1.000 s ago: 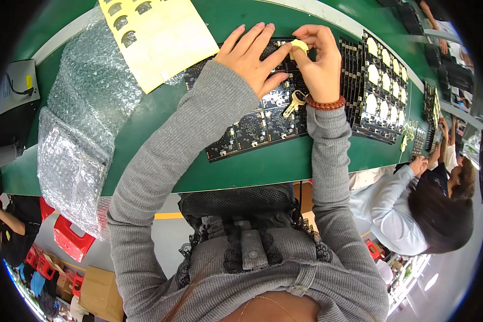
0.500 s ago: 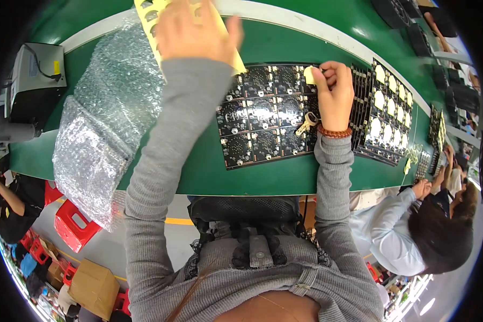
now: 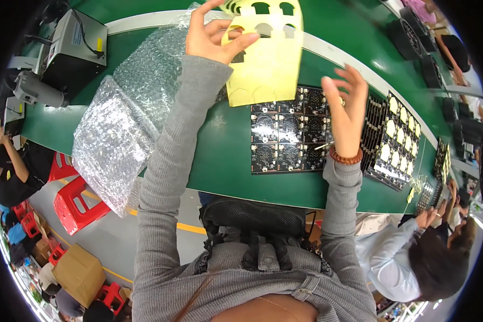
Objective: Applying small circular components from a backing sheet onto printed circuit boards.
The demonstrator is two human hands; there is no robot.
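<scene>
My left hand (image 3: pixel 208 43) pinches a yellow sticker sheet (image 3: pixel 264 75) between thumb and fingers and holds it up over the far edge of a black circuit board panel (image 3: pixel 265 158). Arch-shaped cut-outs run across the upper part of the sheet; its lower part is whole. Above the panel's right side is my right hand (image 3: pixel 349 115), fingers spread, with nothing visible in them. A small metal key (image 3: pixel 322 146) lies on the panel next to that wrist, partly hidden. Right of the hand, a stack of similar panels (image 3: pixel 383 169) bears pale yellow arch-shaped stickers (image 3: pixel 393 131).
Bubble wrap (image 3: pixel 112 129) covers the green table's left part and hangs over the front edge. A grey-black box device (image 3: pixel 78 48) stands at the far left. Red stools (image 3: pixel 72 206) and a carton (image 3: pixel 79 271) are on the floor. A co-worker in a pale sleeve (image 3: pixel 383 252) sits at right.
My left hand has brought the yellow sheet nearer and to the right, turning it upright. My right hand has opened; the yellow piece it pinched no longer shows in its fingers.
</scene>
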